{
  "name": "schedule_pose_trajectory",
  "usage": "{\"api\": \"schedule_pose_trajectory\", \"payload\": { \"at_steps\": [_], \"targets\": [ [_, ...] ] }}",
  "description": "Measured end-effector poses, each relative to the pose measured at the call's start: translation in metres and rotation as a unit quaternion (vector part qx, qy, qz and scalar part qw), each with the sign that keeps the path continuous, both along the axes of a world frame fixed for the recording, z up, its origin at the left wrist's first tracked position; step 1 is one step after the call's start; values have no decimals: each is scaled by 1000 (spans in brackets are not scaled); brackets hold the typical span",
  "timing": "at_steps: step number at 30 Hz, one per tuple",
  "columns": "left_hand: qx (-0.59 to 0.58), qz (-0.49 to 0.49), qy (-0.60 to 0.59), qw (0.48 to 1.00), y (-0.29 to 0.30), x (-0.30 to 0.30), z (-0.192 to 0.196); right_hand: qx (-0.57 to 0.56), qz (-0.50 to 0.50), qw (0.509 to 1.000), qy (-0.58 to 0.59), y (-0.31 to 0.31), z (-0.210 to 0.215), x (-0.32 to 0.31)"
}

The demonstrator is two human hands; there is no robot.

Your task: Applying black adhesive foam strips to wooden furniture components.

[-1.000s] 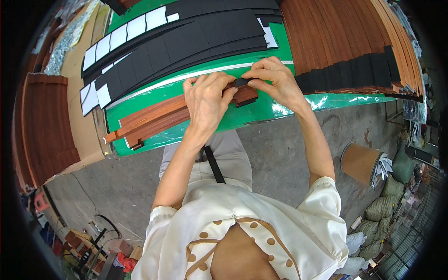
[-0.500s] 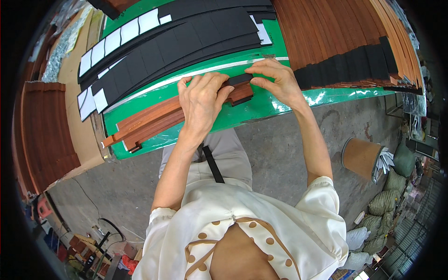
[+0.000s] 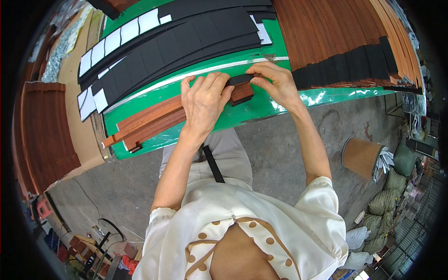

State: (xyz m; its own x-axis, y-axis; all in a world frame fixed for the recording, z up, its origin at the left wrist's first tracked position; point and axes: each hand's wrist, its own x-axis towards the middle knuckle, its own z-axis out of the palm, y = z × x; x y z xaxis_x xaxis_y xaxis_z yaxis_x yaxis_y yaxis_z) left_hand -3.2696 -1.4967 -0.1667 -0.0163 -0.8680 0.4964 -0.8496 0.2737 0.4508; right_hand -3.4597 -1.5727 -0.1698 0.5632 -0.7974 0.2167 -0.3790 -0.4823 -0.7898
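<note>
Reddish-brown wooden strips (image 3: 154,115) lie at a slant along the front of a green table top (image 3: 273,105). A small black foam-like strip (image 3: 240,79) sits on the right end of the upper wooden strip. My left hand (image 3: 204,100) is closed over that wooden strip, its fingertips and thumb by the black strip's left end. Between thumb and fingers, my right hand (image 3: 276,85) pinches the black strip's right end. Another black patch shows under the wood's lower edge. My left palm hides the middle of the wooden strips.
Black sheets (image 3: 186,42), some with white backing (image 3: 129,31), are spread behind my hands. Black-ended wooden strips (image 3: 322,37) are stacked at the right, more brown strips (image 3: 46,130) at the left. A brown bin (image 3: 360,156) with white scraps stands on the floor.
Both hands have shifted very slightly rightward along the strip. The grip on the black strip and the wood looks the same.
</note>
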Motion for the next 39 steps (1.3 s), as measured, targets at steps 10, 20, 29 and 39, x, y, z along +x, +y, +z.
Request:
{"api": "schedule_pose_trajectory", "payload": {
  "at_steps": [10,20,29,39],
  "targets": [
    [-63,-29,-25,997,-3,-2,-8,15,-52,998,-44,13,-7,4],
    [-132,-49,-62,988,-5,-2,-20,42,-211,969,-123,28,-29,39],
    [-134,-26,-81,987,4,1,-26,-80,-319,937,-121,37,-39,62],
    [42,16,-75,996,70,166,59,-70,-216,974,21,0,44,63]
  ]
}}
